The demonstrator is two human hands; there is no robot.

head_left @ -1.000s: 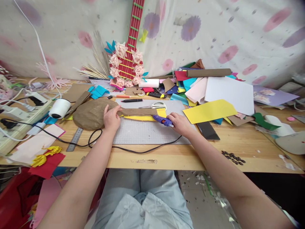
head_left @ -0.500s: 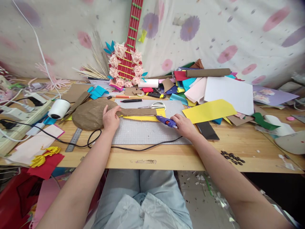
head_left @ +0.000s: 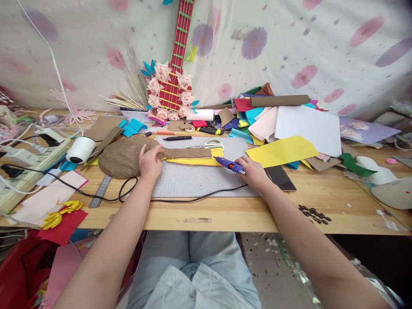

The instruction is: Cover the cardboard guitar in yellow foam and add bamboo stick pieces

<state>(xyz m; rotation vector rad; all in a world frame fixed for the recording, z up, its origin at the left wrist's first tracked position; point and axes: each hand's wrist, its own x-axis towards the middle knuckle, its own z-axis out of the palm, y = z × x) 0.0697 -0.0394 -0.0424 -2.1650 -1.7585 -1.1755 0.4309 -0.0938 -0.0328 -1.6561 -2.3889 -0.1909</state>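
A brown paper guitar (head_left: 120, 156) lies on its side, its round body at the left and its neck (head_left: 189, 153) pointing right over the grey cutting mat (head_left: 193, 182). My left hand (head_left: 150, 162) holds it where body and neck meet. Yellow paper (head_left: 188, 162) edges the near side of the neck and wraps its right end. My right hand (head_left: 252, 171) is closed around a purple glue gun (head_left: 231, 165), its nozzle close to the neck's yellow end. From there the black cord (head_left: 199, 199) runs left across the mat.
Behind the mat lie scissors (head_left: 212, 143) and a black pen (head_left: 177, 138). A red guitar with paper roses (head_left: 170, 92) leans on the curtain. Coloured paper (head_left: 283, 151) piles at right, above a dark phone-like slab (head_left: 281, 178). Left are a ruler (head_left: 100, 192) and power strip (head_left: 32, 165).
My right hand has moved the glue gun slightly right, along the yellow end of the neck. My left hand stays on the paper guitar. The view has shifted a little.
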